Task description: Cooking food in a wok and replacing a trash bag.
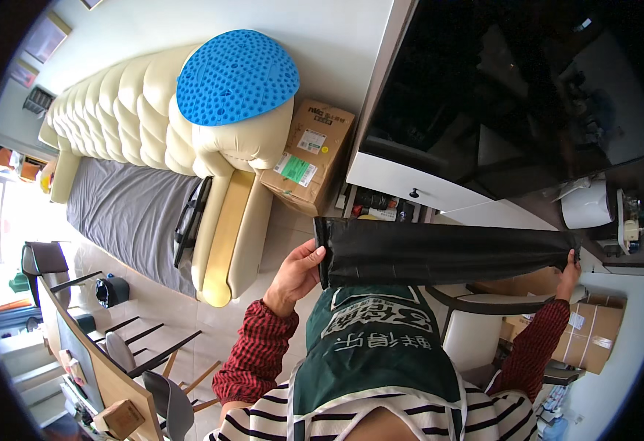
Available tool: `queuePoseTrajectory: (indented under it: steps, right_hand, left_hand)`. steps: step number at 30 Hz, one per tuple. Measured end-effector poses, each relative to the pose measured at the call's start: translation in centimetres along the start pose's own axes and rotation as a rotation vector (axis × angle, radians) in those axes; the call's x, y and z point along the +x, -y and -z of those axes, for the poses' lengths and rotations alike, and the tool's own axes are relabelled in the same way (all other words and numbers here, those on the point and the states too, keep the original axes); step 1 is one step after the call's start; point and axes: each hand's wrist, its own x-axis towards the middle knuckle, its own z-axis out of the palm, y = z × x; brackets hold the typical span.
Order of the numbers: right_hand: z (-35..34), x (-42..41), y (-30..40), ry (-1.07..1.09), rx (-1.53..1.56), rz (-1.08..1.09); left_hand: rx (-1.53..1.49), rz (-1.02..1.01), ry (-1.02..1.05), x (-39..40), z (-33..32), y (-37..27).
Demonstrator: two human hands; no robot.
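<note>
A long black plastic sheet, possibly a folded bin bag (443,251), is stretched sideways in front of my green apron (377,353). At its left end, my left hand (298,274) pinches the edge with the thumb on top. My right hand (568,275) grips the far right end, where the plastic gathers into creases. Just beyond the sheet, an open drawer (377,205) holds several small packages, and the sheet hides its near part. Checked red and black sleeves cover both forearms.
A cream sofa (239,231) bears a blue dimpled mat (239,77). Beside it stands a cardboard box (311,154). White drawer fronts (399,182) run below a large dark glossy panel (509,99). A white chair (468,342) and more cartons (592,331) are at right; a wooden table (101,358) stands at left.
</note>
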Motion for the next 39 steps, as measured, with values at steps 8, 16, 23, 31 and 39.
queuePoseTrajectory:
  steps: [8,16,23,31,39]
  right_hand:
    - [-0.6,-1.6,1.3,0.012,0.144,-0.02]
    - [0.2,1.4,-0.3,-0.04,-0.107,0.015]
    - [17.3,7.8,-9.8,-0.232,-0.642,0.211]
    - [-1.1,-9.7,8.2,0.411,-0.722,0.794]
    - [-18.4,-33.2,18.9,1.682,-0.208,0.851]
  left_hand:
    - [-0.06,0.159,-0.017,-0.8,1.0,0.4]
    - [-0.053,0.177,0.052,-1.2,-0.3,0.6]
    - [-0.35,0.302,0.327,-2.6,2.5,0.5]
    - [0.77,0.23,-0.675,17.2,11.5,15.0]
    - [0.66,-0.302,0.439,7.8,-2.9,8.3]
